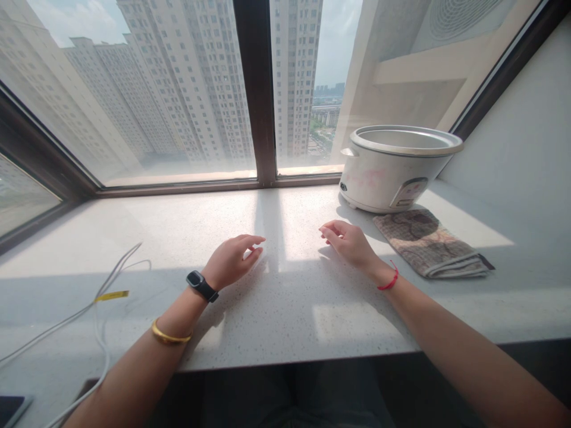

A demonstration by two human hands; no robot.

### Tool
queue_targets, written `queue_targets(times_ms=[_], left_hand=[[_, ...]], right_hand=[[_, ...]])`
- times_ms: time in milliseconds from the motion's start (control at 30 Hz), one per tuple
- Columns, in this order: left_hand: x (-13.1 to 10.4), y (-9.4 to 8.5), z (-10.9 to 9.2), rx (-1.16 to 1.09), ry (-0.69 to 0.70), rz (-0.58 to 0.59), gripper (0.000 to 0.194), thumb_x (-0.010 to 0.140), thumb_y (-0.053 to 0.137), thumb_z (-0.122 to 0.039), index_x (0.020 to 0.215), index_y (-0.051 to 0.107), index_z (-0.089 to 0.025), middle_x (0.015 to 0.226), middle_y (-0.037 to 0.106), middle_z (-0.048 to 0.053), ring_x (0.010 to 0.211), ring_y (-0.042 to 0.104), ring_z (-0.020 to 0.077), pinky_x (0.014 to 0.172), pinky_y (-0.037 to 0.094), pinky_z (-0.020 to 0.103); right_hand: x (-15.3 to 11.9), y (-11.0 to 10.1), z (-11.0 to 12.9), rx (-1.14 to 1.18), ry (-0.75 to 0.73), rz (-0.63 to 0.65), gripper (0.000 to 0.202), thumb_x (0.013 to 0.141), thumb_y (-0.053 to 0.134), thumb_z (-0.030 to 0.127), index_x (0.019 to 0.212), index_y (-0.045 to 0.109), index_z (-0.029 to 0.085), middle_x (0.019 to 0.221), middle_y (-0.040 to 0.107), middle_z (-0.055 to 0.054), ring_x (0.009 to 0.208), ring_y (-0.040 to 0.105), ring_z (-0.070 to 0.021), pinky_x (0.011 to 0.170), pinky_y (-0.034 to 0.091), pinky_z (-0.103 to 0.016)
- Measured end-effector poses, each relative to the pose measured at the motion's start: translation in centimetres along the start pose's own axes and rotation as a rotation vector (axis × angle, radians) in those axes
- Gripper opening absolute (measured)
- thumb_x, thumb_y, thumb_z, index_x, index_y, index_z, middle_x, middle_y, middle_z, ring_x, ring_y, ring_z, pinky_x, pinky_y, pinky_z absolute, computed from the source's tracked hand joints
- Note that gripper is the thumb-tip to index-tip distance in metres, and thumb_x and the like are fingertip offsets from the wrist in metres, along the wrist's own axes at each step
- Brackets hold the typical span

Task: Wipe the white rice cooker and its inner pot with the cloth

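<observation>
My left hand (232, 259) hovers over or lies on the pale speckled counter (285, 315), left of the middle. Its thumb stands apart from the fingers and it holds nothing. Across the counter, my right hand (348, 242) has loosely bent fingers that point left, with nothing visible in them. Whether either hand touches the surface I cannot tell. Nearest to my right hand are a folded brown patterned towel (435, 246) and a white rice cooker (383, 181) without a lid, standing behind it.
A white cable (103, 342) with a yellow tag (112, 295) runs along the left side. The corner of a dark flat device (13, 410) shows at the lower left. Brown-framed windows (263, 119) close off the back, and a white wall (521, 131) stands at the right.
</observation>
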State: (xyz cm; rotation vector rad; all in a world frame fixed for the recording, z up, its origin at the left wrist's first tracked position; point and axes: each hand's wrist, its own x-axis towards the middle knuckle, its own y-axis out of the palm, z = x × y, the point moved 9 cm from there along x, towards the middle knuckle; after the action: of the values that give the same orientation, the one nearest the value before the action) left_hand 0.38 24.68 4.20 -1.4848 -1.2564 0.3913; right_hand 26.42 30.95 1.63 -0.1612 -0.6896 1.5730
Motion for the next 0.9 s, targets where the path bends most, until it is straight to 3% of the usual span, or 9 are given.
queue_targets(times_ms=[567,900], left_hand=[[0.07,-0.28,-0.2,0.01,0.016,-0.012,0.023,0.096,0.052,-0.025,0.11,0.068,-0.019,0.107,0.074,0.009,0.091,0.071,0.0208,0.082,0.057,0.039],[0.1,-0.07,-0.24,0.015,0.012,0.012,0.023,0.096,0.051,-0.026,0.107,0.069,-0.018,0.105,0.074,0.009,0.09,0.07,0.022,0.081,0.057,0.041]], right_hand=[[-0.1,0.46,0.07,-0.037,-0.009,0.048,0.03,0.089,0.057,0.047,0.091,0.072,0.02,0.088,0.073,-0.006,0.077,0.064,-0.0193,0.072,0.049,-0.033],[-0.15,-0.05,0.95,-0.033,-0.047,0.001,0.029,0.088,0.058,0.045,0.088,0.071,0.019,0.088,0.072,-0.006,0.079,0.064,-0.0195,0.074,0.048,-0.032]])
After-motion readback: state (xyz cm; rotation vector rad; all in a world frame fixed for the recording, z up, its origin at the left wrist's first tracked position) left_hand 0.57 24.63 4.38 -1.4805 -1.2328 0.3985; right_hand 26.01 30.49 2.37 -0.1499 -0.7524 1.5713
